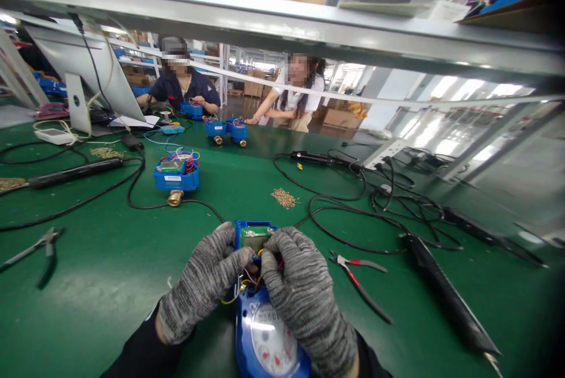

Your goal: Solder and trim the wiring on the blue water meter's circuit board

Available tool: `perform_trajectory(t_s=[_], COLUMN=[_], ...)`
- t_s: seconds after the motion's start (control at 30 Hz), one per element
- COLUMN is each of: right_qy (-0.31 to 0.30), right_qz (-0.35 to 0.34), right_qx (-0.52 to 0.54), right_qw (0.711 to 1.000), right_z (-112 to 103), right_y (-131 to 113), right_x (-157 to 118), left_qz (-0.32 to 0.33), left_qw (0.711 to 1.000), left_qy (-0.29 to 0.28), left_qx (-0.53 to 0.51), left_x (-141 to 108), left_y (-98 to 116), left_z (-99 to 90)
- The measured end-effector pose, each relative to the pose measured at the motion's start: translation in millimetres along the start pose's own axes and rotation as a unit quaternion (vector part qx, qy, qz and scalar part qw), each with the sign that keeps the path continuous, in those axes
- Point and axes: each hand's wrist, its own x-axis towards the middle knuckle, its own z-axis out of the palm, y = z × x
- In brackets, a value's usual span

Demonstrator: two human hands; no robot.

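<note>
A blue water meter [247,337] with a round white dial lies in front of me, its box end pointing away. Inside the uncovered box is a green circuit board [255,231], with thin coloured wires [242,287] bunched below it. My left hand [203,278], in a grey knitted glove, grips the left side of the box, its thumb reaching inward by the wires. From the right, my gloved right hand [304,289] is closed at the board's edge and the wires. Its fingertips partly hide what they pinch.
Red-handled cutters [359,281] and a black electric screwdriver [445,289] lie rightward; pliers [46,248] lie left. Small screws [285,198] form a pile ahead. Another blue meter [176,175] stands beyond my left hand. Cables [353,213] cross the green table. Two people sit opposite, below a shelf [265,22].
</note>
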Motion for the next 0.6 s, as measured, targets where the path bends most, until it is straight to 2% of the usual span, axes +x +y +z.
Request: perform_trajectory(t_s=[0.07,0.17,0.23,0.3,0.37,0.4,0.5,0.6], right_qy=[-0.050,-0.119,-0.128,-0.110,-0.083,-0.104,-0.228,-0.343], right_qz=[0.031,0.069,0.074,0.078,0.101,0.114,0.153,0.175], right_qx=[0.033,0.114,0.168,0.189,0.142,0.100,-0.071,-0.159], right_qw=[0.998,0.984,0.975,0.973,0.981,0.983,0.959,0.909], right_z=[-4,-15,-25,-36,-50,-57,-77,-94], right_y=[1,2,9,26,58,80,152,213], right_x=[7,15,15,11,1,-5,-27,-51], left_qz=[-0.003,-0.012,-0.010,-0.008,-0.007,-0.007,-0.002,-0.009], left_qw=[0.999,0.999,1.000,1.000,1.000,1.000,1.000,0.999], left_qy=[-0.032,-0.017,0.000,0.005,0.016,0.020,0.013,0.018], left_qx=[-0.023,-0.028,-0.030,-0.026,-0.013,-0.009,-0.021,-0.048], left_x=[1,0,1,2,5,6,8,8], left_y=[9,15,14,11,5,3,-2,-2], left_z=[2.8,6.0,6.5,5.5,3.4,2.3,0.2,0.8])
